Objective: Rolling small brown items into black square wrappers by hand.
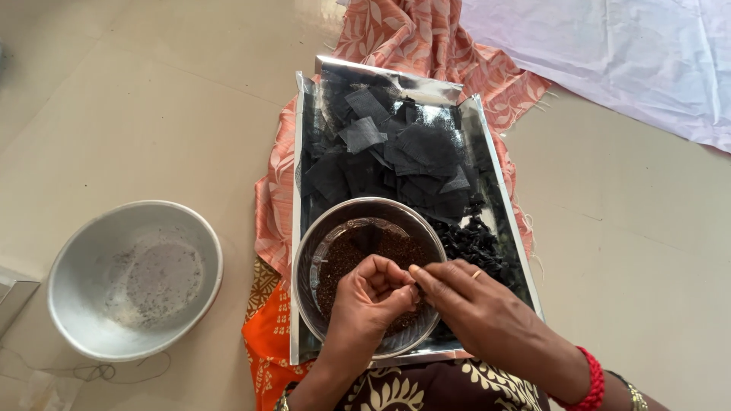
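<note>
Hovering over seed bowl (320, 236), left hand (371, 295) fingers curled together, right hand (472, 304) fingers pinched.

left hand (371, 293) | right hand (472, 301) | fingers meet over seed bowl (306, 251) | shiny tray (487, 137)

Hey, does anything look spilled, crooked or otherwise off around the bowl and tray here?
Nothing looks spilled. The brown seeds stay inside the steel bowl, which sits on the shiny tray with black cloth squares. The left hand and right hand meet over it. The pale bowl holds only specks.
</note>
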